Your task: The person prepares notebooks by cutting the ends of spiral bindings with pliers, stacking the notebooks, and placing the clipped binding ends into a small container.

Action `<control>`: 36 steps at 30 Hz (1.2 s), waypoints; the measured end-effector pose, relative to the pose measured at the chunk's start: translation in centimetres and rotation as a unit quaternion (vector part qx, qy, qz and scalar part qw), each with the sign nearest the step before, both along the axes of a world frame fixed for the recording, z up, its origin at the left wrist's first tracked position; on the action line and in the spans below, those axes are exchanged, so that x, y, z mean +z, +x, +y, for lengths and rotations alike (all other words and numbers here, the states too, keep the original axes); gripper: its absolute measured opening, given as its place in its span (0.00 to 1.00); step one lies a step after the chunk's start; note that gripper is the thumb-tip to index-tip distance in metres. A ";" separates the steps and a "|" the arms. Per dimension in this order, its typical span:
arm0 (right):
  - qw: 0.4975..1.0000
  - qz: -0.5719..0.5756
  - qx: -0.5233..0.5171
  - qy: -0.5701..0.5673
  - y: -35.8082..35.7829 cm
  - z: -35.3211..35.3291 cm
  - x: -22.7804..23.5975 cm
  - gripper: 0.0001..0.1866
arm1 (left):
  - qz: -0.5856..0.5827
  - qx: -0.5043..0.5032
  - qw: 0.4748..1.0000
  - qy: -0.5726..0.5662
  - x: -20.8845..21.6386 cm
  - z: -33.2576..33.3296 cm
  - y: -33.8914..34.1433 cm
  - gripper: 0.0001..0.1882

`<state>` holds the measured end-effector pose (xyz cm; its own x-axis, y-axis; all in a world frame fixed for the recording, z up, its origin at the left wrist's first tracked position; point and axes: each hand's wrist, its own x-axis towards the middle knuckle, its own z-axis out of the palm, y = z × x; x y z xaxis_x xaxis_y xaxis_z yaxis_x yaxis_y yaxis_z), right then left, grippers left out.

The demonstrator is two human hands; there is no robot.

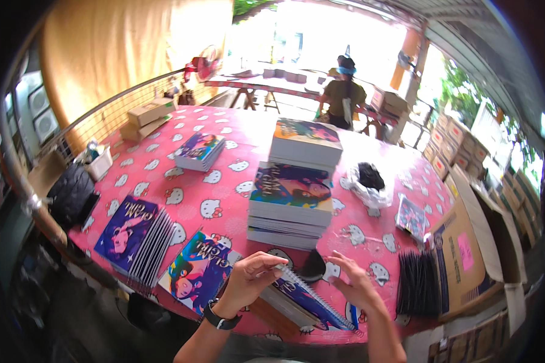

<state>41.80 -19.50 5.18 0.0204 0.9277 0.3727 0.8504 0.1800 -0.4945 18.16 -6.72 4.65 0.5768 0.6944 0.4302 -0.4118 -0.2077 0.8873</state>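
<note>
At the near edge of the table, a spiral notebook point(312, 299) with a colourful cover stands tilted, its light coil facing up. My left hand point(242, 283), with a black watch on its wrist, pinches the notebook's upper end between thumb and fingers. My right hand point(354, 279) is on the other side of the coil, apart from it, with fingers spread and nothing held. Below my left hand lies a brown wooden strip point(272, 314). A dark rounded object point(312, 266) sits just beyond the notebook, partly hidden. Left of my left hand lies a notebook with an illustrated cover point(194, 272).
A tall stack of notebooks point(290, 202) rises ahead; fanned notebooks point(127, 236) and a smaller pile point(200, 151) lie left. Rightward are a plastic bag with black contents point(369, 178), a black ridged row point(416, 284) and a cardboard box point(466, 260). A person point(344, 94) sits beyond.
</note>
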 end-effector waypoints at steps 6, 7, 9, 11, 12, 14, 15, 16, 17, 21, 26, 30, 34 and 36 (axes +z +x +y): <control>0.983 0.162 0.014 0.083 -7.2 -2.3 7.3 0.15 | 0.048 0.028 0.985 0.164 4.7 -3.2 1.8 0.11; 0.980 0.170 0.000 0.108 -7.4 -2.3 7.0 0.14 | 0.053 0.028 0.982 0.180 5.1 -3.8 1.9 0.11; 0.976 0.170 -0.009 0.132 -7.6 -3.0 7.2 0.12 | 0.052 0.015 0.978 0.200 5.4 -4.3 1.9 0.10; 0.972 0.155 -0.003 0.175 -7.2 -3.3 6.6 0.13 | 0.034 0.002 0.977 0.212 5.6 -4.9 2.3 0.10; 0.975 0.140 0.006 0.172 -6.8 -3.4 6.4 0.12 | 0.025 -0.004 0.975 0.219 5.6 -5.1 2.4 0.10; 0.979 0.106 0.023 0.170 -6.3 -3.6 6.7 0.12 | 0.011 0.011 0.976 0.216 5.1 -5.6 2.4 0.11; 0.979 0.101 0.018 0.174 -6.5 -3.6 6.7 0.11 | 0.002 0.017 0.976 0.216 5.1 -5.6 2.4 0.11; 0.979 0.096 0.011 0.178 -6.8 -3.5 6.7 0.11 | 0.026 0.043 0.973 0.227 5.4 -5.8 2.2 0.11; 0.980 0.090 -0.004 0.179 -6.9 -3.6 6.6 0.10 | 0.048 0.063 0.969 0.232 6.0 -6.2 2.2 0.11; 0.985 0.087 0.001 0.152 -6.9 -3.4 6.8 0.19 | 0.081 0.129 0.939 0.310 4.6 -4.8 1.5 0.13; 0.928 0.084 -0.142 0.334 -1.9 -5.1 8.6 0.36 | -0.019 0.438 0.890 0.129 4.5 -1.9 -5.9 0.10; 0.932 0.206 -0.208 0.215 0.7 -5.8 5.9 0.29 | -0.109 0.514 0.849 -0.047 0.7 1.1 -13.1 0.11; 0.962 0.180 -0.159 0.127 -0.3 -2.3 2.8 0.20 | 0.279 0.625 0.729 -0.034 -10.3 1.8 -18.8 0.13; 0.976 0.109 -0.142 0.121 -0.5 -0.7 2.3 0.19 | 0.388 0.615 0.684 0.056 -12.5 1.4 -19.0 0.15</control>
<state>41.33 -20.20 7.48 0.3678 0.7587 0.5377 0.7622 0.0852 -0.6417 -0.81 -5.29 -7.81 -0.3292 0.8472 0.4170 0.7224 -0.0584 0.6890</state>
